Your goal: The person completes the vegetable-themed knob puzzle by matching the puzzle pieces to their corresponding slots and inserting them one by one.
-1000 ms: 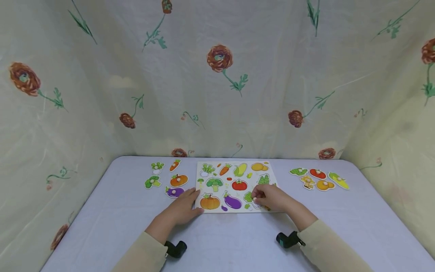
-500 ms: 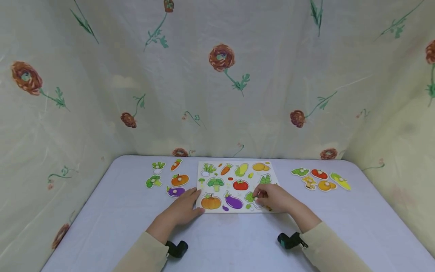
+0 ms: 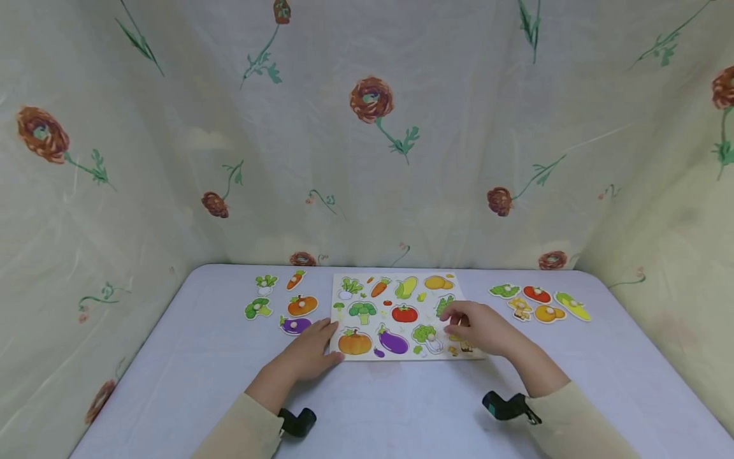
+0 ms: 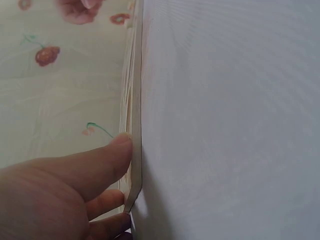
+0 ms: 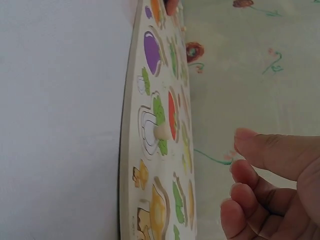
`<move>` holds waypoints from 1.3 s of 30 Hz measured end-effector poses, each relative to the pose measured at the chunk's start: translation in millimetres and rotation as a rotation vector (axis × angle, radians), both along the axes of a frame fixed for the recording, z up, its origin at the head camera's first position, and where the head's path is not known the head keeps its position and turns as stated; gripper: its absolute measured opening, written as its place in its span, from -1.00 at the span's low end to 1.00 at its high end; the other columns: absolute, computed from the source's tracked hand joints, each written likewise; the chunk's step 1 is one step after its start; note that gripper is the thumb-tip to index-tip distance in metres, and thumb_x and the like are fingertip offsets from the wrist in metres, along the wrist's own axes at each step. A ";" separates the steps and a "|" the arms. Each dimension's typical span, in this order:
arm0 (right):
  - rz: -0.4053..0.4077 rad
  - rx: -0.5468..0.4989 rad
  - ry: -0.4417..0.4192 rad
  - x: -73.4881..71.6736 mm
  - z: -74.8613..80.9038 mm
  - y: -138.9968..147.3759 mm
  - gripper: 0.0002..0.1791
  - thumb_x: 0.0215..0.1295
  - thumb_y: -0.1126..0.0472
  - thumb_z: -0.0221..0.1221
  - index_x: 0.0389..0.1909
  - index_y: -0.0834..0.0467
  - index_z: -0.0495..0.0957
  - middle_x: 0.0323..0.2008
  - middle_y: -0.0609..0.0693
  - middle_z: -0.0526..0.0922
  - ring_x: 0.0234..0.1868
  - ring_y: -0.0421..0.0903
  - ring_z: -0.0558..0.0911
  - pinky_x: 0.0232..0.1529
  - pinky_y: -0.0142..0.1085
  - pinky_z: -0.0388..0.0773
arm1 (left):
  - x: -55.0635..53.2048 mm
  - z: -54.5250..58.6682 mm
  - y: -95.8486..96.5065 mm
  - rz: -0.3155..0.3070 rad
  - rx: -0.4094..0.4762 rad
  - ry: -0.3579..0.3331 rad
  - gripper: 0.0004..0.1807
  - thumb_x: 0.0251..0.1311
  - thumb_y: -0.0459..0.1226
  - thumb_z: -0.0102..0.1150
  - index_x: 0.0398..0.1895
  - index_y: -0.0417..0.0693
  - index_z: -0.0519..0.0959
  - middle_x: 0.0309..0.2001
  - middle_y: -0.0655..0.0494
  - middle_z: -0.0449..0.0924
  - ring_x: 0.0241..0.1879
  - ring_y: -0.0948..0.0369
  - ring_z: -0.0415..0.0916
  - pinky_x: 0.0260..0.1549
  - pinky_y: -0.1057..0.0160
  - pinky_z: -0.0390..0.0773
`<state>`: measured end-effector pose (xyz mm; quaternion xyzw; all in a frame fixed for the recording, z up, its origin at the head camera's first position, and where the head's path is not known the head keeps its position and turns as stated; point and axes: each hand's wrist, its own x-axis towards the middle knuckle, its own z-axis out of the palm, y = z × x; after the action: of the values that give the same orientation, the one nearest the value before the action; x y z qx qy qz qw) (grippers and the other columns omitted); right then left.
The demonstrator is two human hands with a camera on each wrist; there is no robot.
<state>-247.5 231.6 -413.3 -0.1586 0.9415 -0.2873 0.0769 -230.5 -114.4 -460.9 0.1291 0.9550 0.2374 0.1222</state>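
A flat wooden puzzle board with vegetable pictures lies on the table. My left hand rests at its front left corner, fingers along the left edge and thumb at the front edge. Near the board's front right, a knobbed bok choy piece sits flat in its matching outline; its knob stands out in the right wrist view. My right hand hovers above the board's right part, just right of that piece. Its fingers are loosely bent and hold nothing, with thumb and fingertips apart in the right wrist view.
Left of the board lie loose knobbed pieces: a turnip, carrot, broccoli, pumpkin and eggplant. To its right are peas, tomato, mushroom, potato and corn. A flowered curtain surrounds the table.
My right hand has let go of the bok choy piece's knob and moved up and to the right. The piece stays in the board. My left hand has kept its place.
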 end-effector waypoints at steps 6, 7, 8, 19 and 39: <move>-0.019 -0.010 0.052 6.4 12.0 18.7 -0.81 0.35 0.23 0.28 -0.07 0.18 0.62 -0.35 -0.04 0.52 -0.29 -0.07 0.45 -0.33 -0.30 0.48 | 0.5 -0.3 -0.8 0.002 0.004 -0.001 -0.21 0.32 -0.01 0.25 0.52 -0.10 0.23 0.53 -0.12 0.12 0.53 -0.06 0.01 0.42 -0.15 0.16; -0.028 -0.011 0.054 7.4 13.8 21.6 -0.80 0.35 0.22 0.27 -0.06 0.18 0.62 -0.34 -0.04 0.52 -0.28 -0.06 0.46 -0.32 -0.30 0.48 | 0.6 -0.3 -0.8 0.001 0.006 0.001 -0.21 0.32 -0.01 0.25 0.52 -0.10 0.23 0.53 -0.12 0.12 0.53 -0.07 0.01 0.41 -0.15 0.16; -0.039 -0.010 0.058 8.5 15.4 24.2 -0.80 0.36 0.21 0.27 -0.06 0.17 0.62 -0.34 -0.04 0.53 -0.27 -0.06 0.46 -0.31 -0.29 0.49 | 0.7 -0.1 -0.9 0.001 0.009 0.001 -0.21 0.31 -0.01 0.25 0.52 -0.10 0.24 0.53 -0.12 0.12 0.53 -0.07 0.01 0.41 -0.16 0.17; -0.086 -0.032 0.097 16.3 23.1 50.9 -0.77 0.37 0.21 0.27 -0.04 0.21 0.62 -0.28 -0.02 0.57 -0.22 -0.04 0.49 -0.32 -0.32 0.53 | -1.9 -3.7 -1.1 -0.004 -0.004 0.005 -0.21 0.33 0.01 0.23 0.53 -0.08 0.23 0.54 -0.11 0.12 0.53 -0.06 0.01 0.42 -0.14 0.16; -0.231 -0.018 0.163 -11.2 17.6 113.2 -0.68 0.45 0.19 0.19 0.02 0.36 0.56 -0.22 0.14 0.63 -0.22 0.04 0.52 -0.35 -0.28 0.54 | -1.0 -3.0 -0.2 0.005 0.003 0.003 -0.21 0.33 -0.01 0.24 0.53 -0.09 0.23 0.54 -0.11 0.11 0.53 -0.07 0.02 0.42 -0.14 0.16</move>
<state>-258.7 344.9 -395.7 -0.0725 0.9539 -0.2890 -0.0348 -231.5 -114.5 -463.9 0.1272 0.9552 0.2391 0.1198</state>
